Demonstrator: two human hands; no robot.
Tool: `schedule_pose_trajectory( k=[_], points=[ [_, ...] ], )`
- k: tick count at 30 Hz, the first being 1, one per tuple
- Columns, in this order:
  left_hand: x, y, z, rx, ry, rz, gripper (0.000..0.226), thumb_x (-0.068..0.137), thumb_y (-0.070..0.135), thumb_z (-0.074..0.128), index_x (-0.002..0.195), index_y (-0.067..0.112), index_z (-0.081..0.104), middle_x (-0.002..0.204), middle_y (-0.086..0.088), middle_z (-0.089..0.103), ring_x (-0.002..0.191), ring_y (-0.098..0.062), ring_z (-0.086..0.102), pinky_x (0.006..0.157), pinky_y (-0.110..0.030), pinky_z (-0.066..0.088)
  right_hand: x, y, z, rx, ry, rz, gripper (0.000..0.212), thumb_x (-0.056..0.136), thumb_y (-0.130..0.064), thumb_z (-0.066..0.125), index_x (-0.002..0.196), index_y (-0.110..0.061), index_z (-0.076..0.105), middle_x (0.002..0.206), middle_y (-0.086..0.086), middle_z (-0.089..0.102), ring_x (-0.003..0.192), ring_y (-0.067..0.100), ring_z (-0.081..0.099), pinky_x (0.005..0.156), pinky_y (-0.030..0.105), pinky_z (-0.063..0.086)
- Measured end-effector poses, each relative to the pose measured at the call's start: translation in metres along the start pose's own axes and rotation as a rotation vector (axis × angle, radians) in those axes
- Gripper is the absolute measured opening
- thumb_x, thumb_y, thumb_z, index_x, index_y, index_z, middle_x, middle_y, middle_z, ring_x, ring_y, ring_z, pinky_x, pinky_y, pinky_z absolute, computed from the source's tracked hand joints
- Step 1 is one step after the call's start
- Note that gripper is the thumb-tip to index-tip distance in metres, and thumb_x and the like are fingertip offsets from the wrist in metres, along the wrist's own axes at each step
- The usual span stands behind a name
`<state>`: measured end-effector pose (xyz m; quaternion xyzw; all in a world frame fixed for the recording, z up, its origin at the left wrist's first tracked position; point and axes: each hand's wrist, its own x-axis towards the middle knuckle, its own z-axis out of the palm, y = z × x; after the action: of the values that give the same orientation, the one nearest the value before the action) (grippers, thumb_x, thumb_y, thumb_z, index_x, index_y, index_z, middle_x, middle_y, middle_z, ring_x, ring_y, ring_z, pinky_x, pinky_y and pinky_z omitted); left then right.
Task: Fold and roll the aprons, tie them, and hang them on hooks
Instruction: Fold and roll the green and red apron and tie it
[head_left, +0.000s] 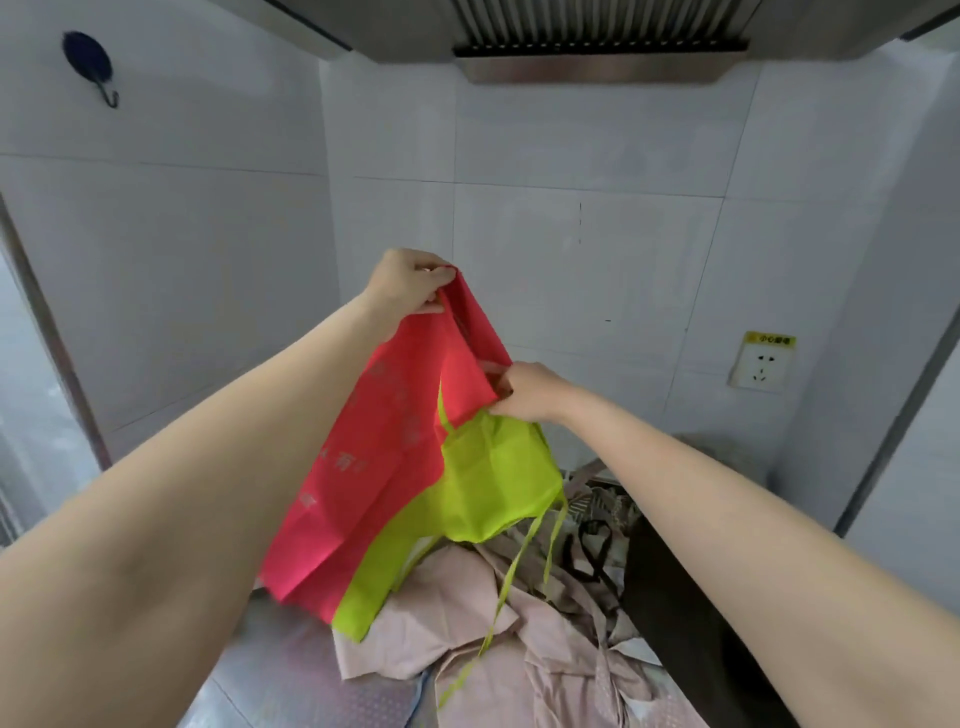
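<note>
**Two hands lift a red apron off the pile**

The left hand (410, 280) is up high. Its fingers pinch the top edge of the red apron (374, 457). The right hand (530, 392) is lower and grips another part of that top edge. It looks like it grips the green apron (483, 488) too, though that is hard to tell. Holding the red apron by two spots lets it hang down flat, which is probably the way to get it ready for folding. The green apron hangs partly behind the red one, and its long green strings (511, 577) dangle down.

Under them more aprons wait in a heap. A pink apron (467, 618) lies crumpled on the shiny metal counter (280, 670), touching the bottom of the hanging ones. None is folded yet.

The walls are white tiles. A dark hook (88, 65) sticks on the left wall, high up and well apart from the hands, with nothing on it. A wall plug (761, 366) sits on the right. A metal kitchen fan hood (597, 47) hangs overhead.
</note>
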<state>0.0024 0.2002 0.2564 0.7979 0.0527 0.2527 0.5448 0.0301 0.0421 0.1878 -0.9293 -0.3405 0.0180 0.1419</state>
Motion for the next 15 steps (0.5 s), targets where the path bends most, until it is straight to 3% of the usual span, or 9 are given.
schedule_pose_trajectory(
  k=[3, 4, 6, 10, 13, 15],
  points=[
    [0.002, 0.002, -0.011, -0.051, 0.026, -0.034, 0.021, 0.091, 0.000, 0.053, 0.109, 0.008, 0.061, 0.064, -0.003, 0.040, 0.044, -0.005, 0.050, 0.046, -0.012, 0.051, -0.004, 0.006, -0.016, -0.031, 0.044, -0.012, 0.032, 0.088, -0.012, 0.059, 0.118, -0.002, 0.062, 0.101, 0.005, 0.061, 0.092, 0.020, 0.055, 0.050, 0.008, 0.033],
    [0.002, 0.001, -0.014, -0.065, 0.029, -0.060, 0.020, 0.091, -0.003, 0.051, 0.105, 0.010, 0.059, 0.064, -0.003, 0.040, 0.045, -0.006, 0.051, 0.046, -0.013, 0.052, -0.008, 0.009, -0.025, -0.054, 0.059, -0.004, 0.029, 0.087, -0.013, 0.061, 0.114, -0.001, 0.064, 0.102, 0.001, 0.061, 0.091, 0.020, 0.055, 0.054, 0.010, 0.035],
    [0.005, 0.000, -0.021, -0.095, 0.026, -0.142, 0.016, 0.089, -0.009, 0.050, 0.094, 0.005, 0.057, 0.066, -0.004, 0.040, 0.055, -0.011, 0.048, 0.046, -0.014, 0.052, -0.009, 0.020, -0.046, -0.094, 0.162, 0.058, 0.029, 0.083, -0.015, 0.065, 0.108, -0.002, 0.068, 0.108, 0.011, 0.068, 0.097, 0.026, 0.060, 0.071, 0.024, 0.041],
    [0.013, 0.009, -0.018, -0.135, 0.019, -0.232, 0.025, 0.088, -0.012, 0.050, 0.069, 0.005, 0.053, 0.071, -0.005, 0.045, 0.057, -0.013, 0.052, 0.044, -0.015, 0.051, -0.003, 0.038, -0.092, -0.033, 0.391, 0.234, 0.033, 0.079, -0.006, 0.067, 0.112, -0.005, 0.067, 0.118, 0.014, 0.064, 0.110, 0.027, 0.058, 0.088, 0.024, 0.043],
    [0.023, 0.018, -0.003, -0.073, 0.019, -0.193, 0.026, 0.089, -0.008, 0.049, 0.069, 0.009, 0.050, 0.071, -0.004, 0.050, 0.036, -0.004, 0.056, 0.041, -0.012, 0.048, -0.008, 0.050, -0.120, -0.051, 0.252, 0.356, 0.042, 0.080, -0.006, 0.069, 0.121, -0.006, 0.061, 0.127, 0.011, 0.059, 0.118, 0.026, 0.054, 0.093, 0.024, 0.042],
    [0.028, 0.021, 0.009, -0.102, 0.020, -0.176, 0.026, 0.089, -0.007, 0.049, 0.070, 0.010, 0.047, 0.072, -0.003, 0.051, 0.036, -0.001, 0.056, 0.041, -0.010, 0.046, -0.017, 0.065, -0.126, -0.118, 0.221, 0.437, 0.043, 0.081, -0.008, 0.069, 0.123, -0.006, 0.060, 0.126, 0.011, 0.058, 0.116, 0.028, 0.055, 0.094, 0.028, 0.045]
  ],
)
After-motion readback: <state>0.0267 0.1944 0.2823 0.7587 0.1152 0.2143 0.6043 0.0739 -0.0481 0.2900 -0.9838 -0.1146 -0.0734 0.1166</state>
